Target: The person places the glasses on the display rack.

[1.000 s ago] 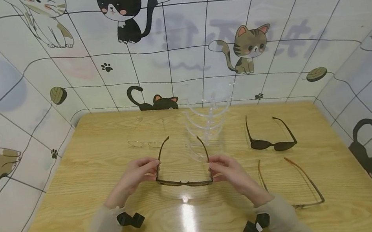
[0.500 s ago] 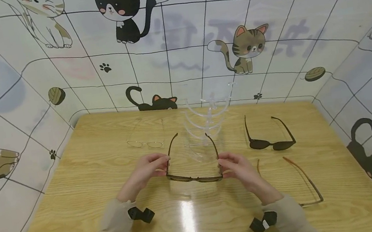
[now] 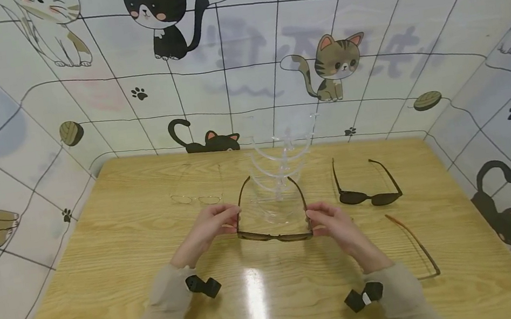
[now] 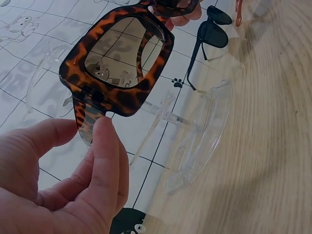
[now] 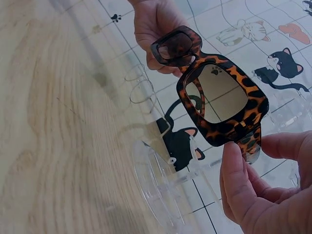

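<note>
Tortoiseshell sunglasses (image 3: 276,236) with brown tinted lenses are held level above the table, temples pointing away from me. My left hand (image 3: 211,227) pinches the left temple near its hinge. On the other side my right hand (image 3: 338,224) pinches the right temple the same way. The left wrist view shows thumb and fingers on the temple of the sunglasses (image 4: 117,63) just behind the frame front. Just beyond them stands a clear tiered glasses stand (image 3: 281,169); the temple tips overlap its lower tiers in the head view.
Thin wire-rimmed glasses (image 3: 195,199) lie left of the stand. Black sunglasses (image 3: 370,198) rest to its right. Nearer me on the right, glasses with brown temples (image 3: 416,240) lie partly hidden by my right arm. A cat-patterned wall covering (image 3: 253,72) closes the table's back.
Both hands have carried the tortoiseshell sunglasses rightward and slightly away from me, toward the clear stand. The grip looks the same. The view has shifted slightly.
</note>
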A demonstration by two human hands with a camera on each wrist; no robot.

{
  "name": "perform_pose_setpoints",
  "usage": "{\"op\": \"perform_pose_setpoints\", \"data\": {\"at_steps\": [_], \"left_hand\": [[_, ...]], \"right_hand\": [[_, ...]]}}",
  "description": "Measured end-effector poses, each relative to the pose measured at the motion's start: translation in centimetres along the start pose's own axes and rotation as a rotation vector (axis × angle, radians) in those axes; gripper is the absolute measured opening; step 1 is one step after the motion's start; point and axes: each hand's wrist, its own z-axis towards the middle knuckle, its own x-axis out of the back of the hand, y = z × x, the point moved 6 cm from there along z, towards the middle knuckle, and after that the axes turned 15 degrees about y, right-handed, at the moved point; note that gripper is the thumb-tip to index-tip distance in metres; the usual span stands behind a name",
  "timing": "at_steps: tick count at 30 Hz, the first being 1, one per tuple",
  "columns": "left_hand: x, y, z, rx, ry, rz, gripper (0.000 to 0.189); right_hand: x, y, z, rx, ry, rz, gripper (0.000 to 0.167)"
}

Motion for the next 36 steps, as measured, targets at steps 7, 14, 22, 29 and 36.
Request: {"op": "perform_pose_setpoints", "data": {"at_steps": [7,14,22,29,36], "left_hand": [[-0.8,0.5,1.1,0.017,0.021,-0.015,0.043],[-1.4,0.9,2.3,0.026,0.086,-0.053,0.040],[-1.9,1.4,3.3,0.057,0.121,-0.111,0.040],[-2.3,1.7,4.1,0.091,0.147,-0.143,0.040],[-2.6,1.7,5.3,0.076,0.218,-0.165,0.037]], "right_hand": [[0.8,-0.4,1.3,0.034,0.052,-0.023,0.042],[1.3,-0.9,2.7,0.055,0.124,-0.016,0.038],[1.7,-1.3,4.5,0.053,0.184,-0.021,0.036],[1.8,-1.7,6.1,0.061,0.233,-0.017,0.035],[1.7,-1.6,7.7,0.029,0.300,-0.030,0.034]]}}
